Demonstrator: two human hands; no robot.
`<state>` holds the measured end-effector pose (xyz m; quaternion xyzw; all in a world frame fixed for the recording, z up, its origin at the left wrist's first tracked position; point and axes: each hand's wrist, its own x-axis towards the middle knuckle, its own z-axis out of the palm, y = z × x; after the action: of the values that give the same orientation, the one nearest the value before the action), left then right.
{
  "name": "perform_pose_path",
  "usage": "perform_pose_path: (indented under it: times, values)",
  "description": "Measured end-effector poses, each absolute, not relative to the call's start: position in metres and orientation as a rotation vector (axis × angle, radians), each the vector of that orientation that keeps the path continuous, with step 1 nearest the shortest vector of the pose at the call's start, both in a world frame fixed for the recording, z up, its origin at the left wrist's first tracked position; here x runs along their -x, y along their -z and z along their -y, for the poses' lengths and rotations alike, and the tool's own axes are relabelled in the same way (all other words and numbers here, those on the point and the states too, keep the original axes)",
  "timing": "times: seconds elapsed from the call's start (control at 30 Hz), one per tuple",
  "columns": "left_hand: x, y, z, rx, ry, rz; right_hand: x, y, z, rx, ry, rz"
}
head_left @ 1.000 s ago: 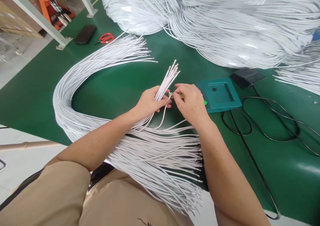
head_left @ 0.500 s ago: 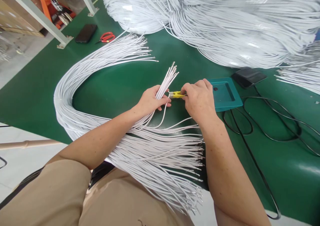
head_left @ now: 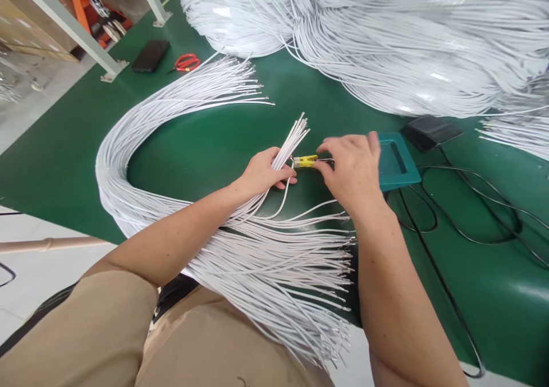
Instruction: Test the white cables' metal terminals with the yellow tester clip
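My left hand (head_left: pixel 268 170) is closed around a small bundle of white wires (head_left: pixel 291 141), whose tipped ends point up and to the right. Beside its fingertips is a small yellow clip-like piece (head_left: pixel 306 161) with a metal front end and a thin metal part at its rear. A white wire curves down near that front end; how the two join is too small to make out. Over the rear of the yellow piece, my right hand (head_left: pixel 354 167) has its thumb and fingers apart. Its thumb tip is close to the piece; whether they touch, I cannot tell.
Loose white wires (head_left: pixel 291 261) fan out below my hands on the green table (head_left: pixel 193 152). A teal tray (head_left: pixel 398 175), a black box (head_left: pixel 431 131) and black cables (head_left: pixel 472 181) are at right. Red-handled scissors (head_left: pixel 187 62), a dark case (head_left: pixel 151 55) and a big wire pile (head_left: pixel 407 50) lie farther back.
The thumb and fingers of my right hand have spread from their pinch on the yellow piece, and the hand has shifted slightly right. My left hand keeps its hold on the wires.
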<state>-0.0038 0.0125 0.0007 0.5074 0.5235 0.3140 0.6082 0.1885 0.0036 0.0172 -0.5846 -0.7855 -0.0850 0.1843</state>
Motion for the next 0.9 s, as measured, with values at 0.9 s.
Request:
perform_pose_path:
  times: [0.9]
  values:
    - [0.024, -0.012, -0.010, -1.024, -0.873, -1.052, -0.125, -0.014, 0.094, 1.654, -0.138, 2.638]
